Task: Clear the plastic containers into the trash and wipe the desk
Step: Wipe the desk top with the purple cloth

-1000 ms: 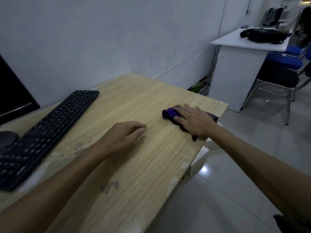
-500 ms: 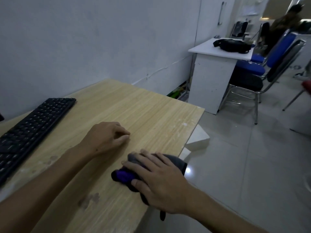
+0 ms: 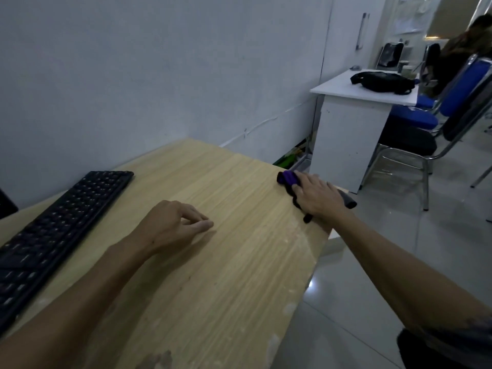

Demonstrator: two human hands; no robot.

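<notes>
Evidently soft and light, the cloth (image 3: 288,179) lies at the desk's (image 3: 226,262) far right edge under the right hand (image 3: 318,195), fingers spread flat; press through the palm. Left hand (image 3: 173,225) rests loosely curled, holding nothing.

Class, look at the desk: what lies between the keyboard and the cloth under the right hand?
In the head view, only the left hand resting on bare wooden desk lies between keyboard and cloth.
</notes>
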